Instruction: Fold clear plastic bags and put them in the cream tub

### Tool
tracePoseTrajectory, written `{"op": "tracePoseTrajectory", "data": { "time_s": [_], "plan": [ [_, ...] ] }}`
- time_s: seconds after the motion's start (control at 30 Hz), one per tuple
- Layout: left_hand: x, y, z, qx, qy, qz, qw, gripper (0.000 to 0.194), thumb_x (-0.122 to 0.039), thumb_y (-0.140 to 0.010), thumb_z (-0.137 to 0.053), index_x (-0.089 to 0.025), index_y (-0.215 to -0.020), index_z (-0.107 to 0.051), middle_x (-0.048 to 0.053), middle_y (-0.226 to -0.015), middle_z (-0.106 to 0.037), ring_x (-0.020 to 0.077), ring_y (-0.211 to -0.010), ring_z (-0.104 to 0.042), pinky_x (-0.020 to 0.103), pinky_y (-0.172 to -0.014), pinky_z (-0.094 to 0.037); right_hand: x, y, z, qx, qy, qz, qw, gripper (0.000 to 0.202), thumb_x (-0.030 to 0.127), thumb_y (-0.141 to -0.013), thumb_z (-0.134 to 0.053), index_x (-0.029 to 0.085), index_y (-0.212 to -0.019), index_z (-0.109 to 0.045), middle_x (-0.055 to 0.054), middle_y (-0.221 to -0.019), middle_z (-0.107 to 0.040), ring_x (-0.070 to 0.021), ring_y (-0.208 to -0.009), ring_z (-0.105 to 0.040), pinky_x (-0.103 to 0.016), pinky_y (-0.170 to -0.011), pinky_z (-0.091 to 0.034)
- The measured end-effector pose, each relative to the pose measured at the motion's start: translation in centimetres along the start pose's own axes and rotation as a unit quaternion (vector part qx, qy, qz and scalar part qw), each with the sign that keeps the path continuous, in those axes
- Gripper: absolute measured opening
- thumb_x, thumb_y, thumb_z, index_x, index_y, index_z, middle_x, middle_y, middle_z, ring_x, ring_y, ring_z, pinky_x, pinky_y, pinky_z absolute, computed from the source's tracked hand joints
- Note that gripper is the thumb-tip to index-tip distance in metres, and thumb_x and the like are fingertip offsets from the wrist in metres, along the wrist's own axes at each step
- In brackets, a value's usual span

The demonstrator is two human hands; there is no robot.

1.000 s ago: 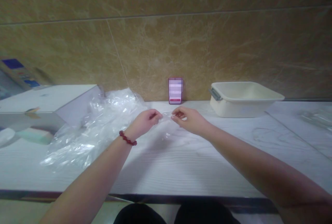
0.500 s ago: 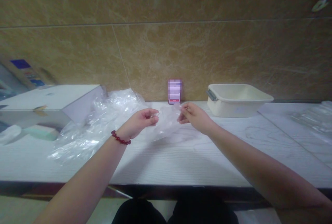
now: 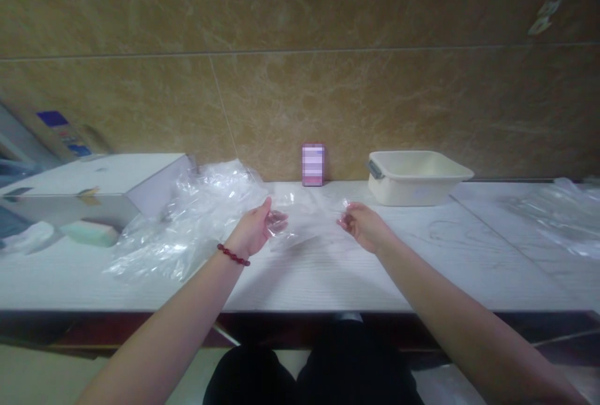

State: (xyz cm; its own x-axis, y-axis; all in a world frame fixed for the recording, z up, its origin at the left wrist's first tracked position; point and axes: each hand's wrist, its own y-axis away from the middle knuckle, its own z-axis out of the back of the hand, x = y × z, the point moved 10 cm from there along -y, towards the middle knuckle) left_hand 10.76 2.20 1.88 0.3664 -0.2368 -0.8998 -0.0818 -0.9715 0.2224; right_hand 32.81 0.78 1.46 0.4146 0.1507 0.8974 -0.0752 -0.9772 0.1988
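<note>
A clear, thin plastic bag (image 3: 307, 222) is spread between my two hands above the white tabletop. My left hand (image 3: 257, 228), with a red bead bracelet on the wrist, holds its left side; the thumb points up and the fingers show through the film. At the opposite side, my right hand (image 3: 364, 227) pinches the bag with curled fingers. The bag's exact edges are hard to make out against the table. Close to my left hand lies a heap of clear plastic bags (image 3: 187, 224).
A white box (image 3: 98, 180) stands at the left, with a pale green sponge-like block (image 3: 90, 233) before it. A phone (image 3: 313, 164) leans on the tiled wall. A cream tub (image 3: 417, 189) sits back right. More clear plastic (image 3: 557, 214) lies far right.
My hands have moved apart, and the bag between them is spread wider. The left thumb has lifted upward. The camera view has shifted slightly.
</note>
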Motion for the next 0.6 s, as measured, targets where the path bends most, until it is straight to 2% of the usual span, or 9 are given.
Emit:
{"op": "tracePoseTrajectory", "data": {
  "time_s": [0.13,0.2,0.23,0.27,0.33,0.4,0.43,0.5,0.6],
  "plan": [
    [0.6,0.7,-0.2,0.013,0.041,0.023,0.999,0.023,-0.027,-0.082,-0.039,-0.013,-0.065,-0.047,0.007,-0.069,-0.061,0.0145,-0.068,-0.060,0.029,-0.067,-0.049,-1.3,0.3,1.9,-0.027,0.031,-0.009,0.999,0.012,0.009,-0.071,-0.043,0.019,-0.071,-0.036,0.002,-0.058,-0.049,-0.0088,-0.054,-0.054,-0.023,-0.054,-0.048],
    [0.9,1.2,-0.7,0.036,0.052,0.040,0.997,0.026,-0.026,-0.083,-0.035,-0.013,-0.063,-0.046,0.010,-0.081,-0.062,0.0170,-0.077,-0.060,0.033,-0.071,-0.049,0.4,1.2,2.9,-0.066,0.141,0.095,0.983,0.013,0.012,-0.069,-0.045,0.020,-0.077,-0.037,-0.002,-0.071,-0.053,-0.0128,-0.067,-0.056,-0.031,-0.062,-0.048],
    [0.9,1.5,-0.9,0.045,0.055,0.048,0.996,0.028,-0.026,-0.084,-0.033,-0.013,-0.063,-0.046,0.011,-0.086,-0.061,0.0184,-0.080,-0.060,0.035,-0.072,-0.048,2.1,2.2,2.6,-0.077,0.214,0.184,0.956,0.016,0.014,-0.068,-0.046,0.020,-0.081,-0.038,-0.004,-0.080,-0.053,-0.0147,-0.074,-0.055,-0.034,-0.067,-0.047],
    [1.0,1.9,-1.2,0.054,0.058,0.053,0.995,0.029,-0.026,-0.084,-0.031,-0.013,-0.063,-0.047,0.011,-0.090,-0.060,0.0196,-0.083,-0.059,0.037,-0.074,-0.048,3.7,3.8,1.4,-0.066,0.289,0.282,0.912,0.020,0.015,-0.067,-0.047,0.020,-0.085,-0.040,-0.006,-0.088,-0.052,-0.0161,-0.082,-0.053,-0.036,-0.072,-0.045],
    [0.9,2.7,-2.0,0.080,0.060,0.062,0.993,0.032,-0.026,-0.085,-0.029,-0.012,-0.066,-0.050,0.012,-0.094,-0.059,0.0215,-0.085,-0.058,0.041,-0.076,-0.046,4.9,7.6,-2.9,0.035,0.422,0.441,0.791,0.027,0.017,-0.067,-0.049,0.020,-0.094,-0.043,-0.008,-0.101,-0.050,-0.0180,-0.097,-0.047,-0.037,-0.083,-0.038],
    [1.1,3.8,-3.3,0.124,0.057,0.080,0.987,0.034,-0.026,-0.085,-0.028,-0.010,-0.070,-0.053,0.014,-0.096,-0.058,0.0227,-0.088,-0.057,0.042,-0.079,-0.045,3.3,10.8,-7.1,0.179,0.518,0.499,0.672,0.035,0.021,-0.070,-0.050,0.020,-0.104,-0.042,-0.008,-0.110,-0.047,-0.0191,-0.110,-0.037,-0.037,-0.089,-0.030],
    [1.3,4.4,-4.0,0.147,0.053,0.091,0.984,0.034,-0.026,-0.085,-0.028,-0.009,-0.072,-0.055,0.015,-0.097,-0.058,0.0229,-0.089,-0.057,0.041,-0.080,-0.044,2.4,11.8,-8.5,0.225,0.554,0.501,0.626,0.040,0.023,-0.070,-0.051,0.021,-0.109,-0.041,-0.008,-0.114,-0.046,-0.0196,-0.113,-0.033,-0.037,-0.090,-0.028],
    [1.5,5.4,-4.9,0.171,0.037,0.106,0.979,0.033,-0.024,-0.084,-0.029,-0.007,-0.076,-0.056,0.016,-0.096,-0.059,0.0228,-0.090,-0.056,0.040,-0.080,-0.044,1.1,12.4,-9.8,0.267,0.609,0.482,0.571,0.049,0.027,-0.071,-0.053,0.020,-0.116,-0.036,-0.009,-0.116,-0.045,-0.0201,-0.113,-0.034,-0.037,-0.088,-0.026],
    [1.3,6.1,-4.9,0.150,0.009,0.098,0.984,0.030,-0.019,-0.083,-0.031,-0.006,-0.076,-0.056,0.016,-0.093,-0.060,0.0227,-0.087,-0.057,0.039,-0.078,-0.045,0.7,11.0,-9.8,0.253,0.658,0.432,0.562,0.040,0.023,-0.071,-0.052,0.018,-0.110,-0.044,-0.008,-0.097,-0.056,-0.0187,-0.093,-0.047,-0.035,-0.081,-0.027]
  ]
}}
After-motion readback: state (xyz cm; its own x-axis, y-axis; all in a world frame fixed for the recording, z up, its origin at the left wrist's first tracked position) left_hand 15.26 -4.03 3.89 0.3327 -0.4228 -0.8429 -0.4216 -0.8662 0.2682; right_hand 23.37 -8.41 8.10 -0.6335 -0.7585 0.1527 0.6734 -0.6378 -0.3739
